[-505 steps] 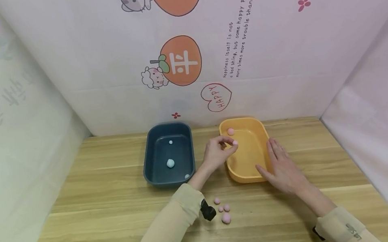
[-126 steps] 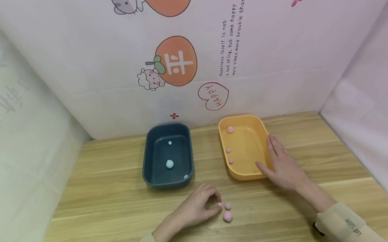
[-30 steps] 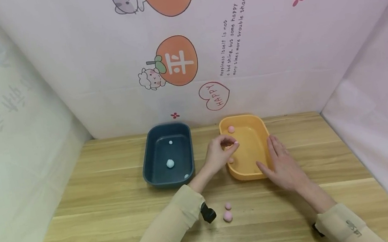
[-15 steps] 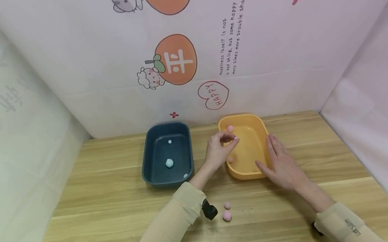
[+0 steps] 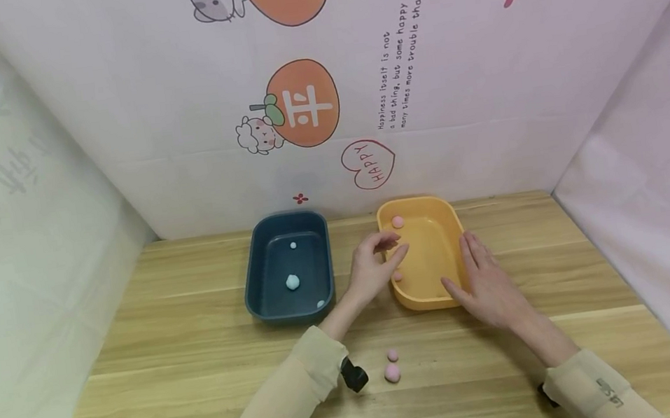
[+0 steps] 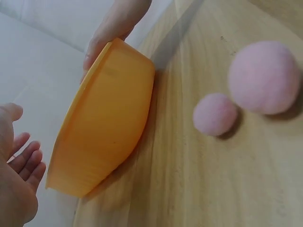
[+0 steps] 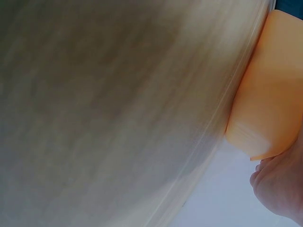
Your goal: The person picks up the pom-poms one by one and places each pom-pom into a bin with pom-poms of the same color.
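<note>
My left hand (image 5: 371, 271) hovers over the left rim of the yellow tub (image 5: 427, 304), thumb and fingers apart with nothing between them. The right hand (image 5: 494, 294) rests against the tub's right side, fingers straight along the rim and thumb at the near right corner. Inside the tub, a pink pom-pom (image 5: 397, 222) lies at the far left corner, and a smaller one (image 5: 397, 275) by the left wall. My left hand covers part of that wall. On the table in front lie a large pink pom-pom (image 6: 265, 77) and a small pink pom-pom (image 6: 214, 114), side by side.
A dark blue tub (image 5: 294, 315) stands left of the yellow one, holding three pale blue pom-poms, among them a larger one (image 5: 292, 282) near the middle. A printed white cloth (image 5: 455, 158) hangs behind the wooden table (image 5: 160, 373), with cloth on both sides too.
Over the last seconds my left hand carried a small pink pom-pom from the table to the yellow tub and has now let it go, fingers parting. The right hand stays put.
</note>
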Motion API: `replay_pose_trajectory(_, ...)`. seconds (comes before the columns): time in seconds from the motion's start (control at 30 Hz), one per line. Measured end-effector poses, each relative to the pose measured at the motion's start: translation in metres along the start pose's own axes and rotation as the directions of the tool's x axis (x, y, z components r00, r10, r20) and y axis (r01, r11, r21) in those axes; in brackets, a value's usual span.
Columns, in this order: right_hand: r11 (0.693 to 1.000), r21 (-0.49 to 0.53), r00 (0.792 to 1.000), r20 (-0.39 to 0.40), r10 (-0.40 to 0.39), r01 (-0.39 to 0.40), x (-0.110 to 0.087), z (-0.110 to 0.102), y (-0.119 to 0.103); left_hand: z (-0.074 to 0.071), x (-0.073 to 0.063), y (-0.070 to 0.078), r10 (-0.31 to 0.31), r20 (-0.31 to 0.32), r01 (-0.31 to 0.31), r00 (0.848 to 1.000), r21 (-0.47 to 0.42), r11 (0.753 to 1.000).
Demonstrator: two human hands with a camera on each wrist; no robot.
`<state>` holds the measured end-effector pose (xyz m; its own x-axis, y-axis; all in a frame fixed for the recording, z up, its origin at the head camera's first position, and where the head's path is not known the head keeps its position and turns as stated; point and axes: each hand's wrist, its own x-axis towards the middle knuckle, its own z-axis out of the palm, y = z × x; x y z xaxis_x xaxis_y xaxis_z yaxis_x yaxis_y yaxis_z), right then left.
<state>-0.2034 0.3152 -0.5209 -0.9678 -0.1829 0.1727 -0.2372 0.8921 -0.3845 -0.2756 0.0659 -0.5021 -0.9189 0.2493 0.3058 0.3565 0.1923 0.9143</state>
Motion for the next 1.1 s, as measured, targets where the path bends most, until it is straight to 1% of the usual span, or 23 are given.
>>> replay_pose_trajectory(0.17,1.000,0.004,1.000,0.012,-0.001,0.001,0.000,0.000,0.002,-0.007,-0.011,0.000,0.018,-0.007,-0.018,1.000,0.003,1.000)
replay_pose_trajectory(0.27,1.000,0.006,1.000,0.014,0.001,-0.001,-0.001,-0.001,0.002,-0.012,-0.017,0.000,0.024,0.004,-0.024,1.000,0.009,1.000)
replay_pose_trajectory(0.37,1.000,0.005,1.000,0.012,0.001,-0.001,-0.001,-0.001,0.002,-0.017,-0.023,0.000,0.013,0.038,-0.014,0.999,0.025,1.000)
replay_pose_trajectory(0.5,1.000,0.006,1.000,0.014,-0.001,0.000,-0.001,-0.001,0.002,-0.022,-0.032,0.000,-0.048,0.111,0.042,0.993,0.060,0.997)
replay_pose_trajectory(0.6,1.000,0.005,1.000,0.015,-0.001,0.000,-0.001,0.000,0.003,-0.027,-0.040,0.001,-0.096,0.174,0.081,0.980,0.088,0.993)
replay_pose_trajectory(0.73,1.000,0.002,1.000,0.012,0.000,0.000,-0.001,0.001,0.003,-0.033,-0.051,0.003,-0.124,0.256,0.093,0.959,0.131,0.987)
replay_pose_trajectory(0.93,1.000,-0.002,1.000,0.017,0.001,-0.001,-0.001,0.000,0.002,-0.042,-0.065,0.005,-0.141,0.353,0.076,0.925,0.192,0.978)
replay_pose_trajectory(1.1,1.000,-0.003,1.000,0.026,0.006,-0.006,-0.001,-0.001,0.001,-0.048,-0.076,0.006,-0.145,0.395,0.056,0.907,0.228,0.972)
